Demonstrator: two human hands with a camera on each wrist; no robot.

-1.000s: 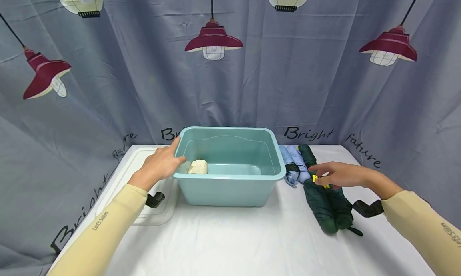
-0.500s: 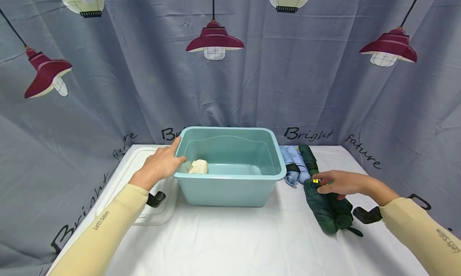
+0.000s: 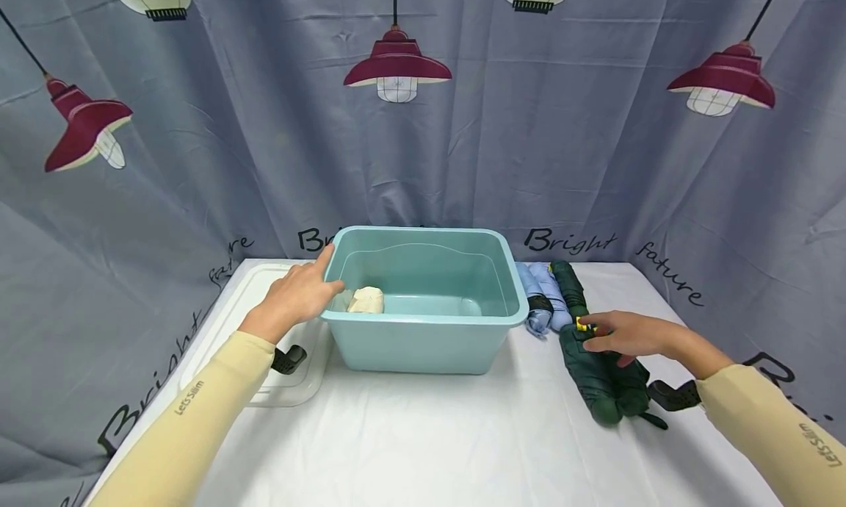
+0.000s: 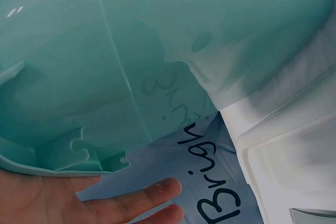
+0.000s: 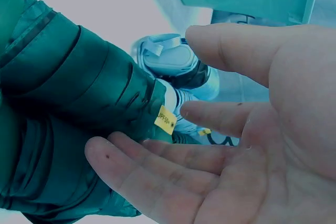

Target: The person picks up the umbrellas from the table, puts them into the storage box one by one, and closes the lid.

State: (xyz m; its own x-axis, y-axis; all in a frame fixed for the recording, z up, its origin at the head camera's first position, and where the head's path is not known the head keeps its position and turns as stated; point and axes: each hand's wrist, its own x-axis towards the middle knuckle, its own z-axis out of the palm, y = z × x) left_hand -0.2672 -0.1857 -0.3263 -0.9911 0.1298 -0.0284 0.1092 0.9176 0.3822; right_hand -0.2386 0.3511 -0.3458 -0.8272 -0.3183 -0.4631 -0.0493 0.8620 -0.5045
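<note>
My left hand [image 3: 294,297] rests on the left rim of a teal plastic bin [image 3: 416,351], thumb over the edge and fingers extended outside, as the left wrist view shows. Inside the bin's left end lies a cream rolled bundle [image 3: 366,300], partly hidden by the front wall. On the right, my right hand [image 3: 624,336] hovers over two dark green folded umbrellas [image 3: 587,378] lying side by side. Its fingers are spread and hold nothing. A yellow tag [image 5: 166,119] hangs at the near umbrella's end. Whether the fingertips touch the fabric, I cannot tell.
Light blue folded umbrellas [image 3: 538,301] lie between the bin and the green ones, with another dark green folded umbrella [image 3: 567,285] beside them. A translucent white lid [image 3: 291,378] lies flat left of the bin. A grey printed curtain [image 3: 423,154] hangs behind the white-covered table [image 3: 423,441].
My right hand has come slightly nearer and lower over the green umbrellas, its fingers shifting about the yellow tag. The left hand stays on the rim. The head view has tilted down a little.
</note>
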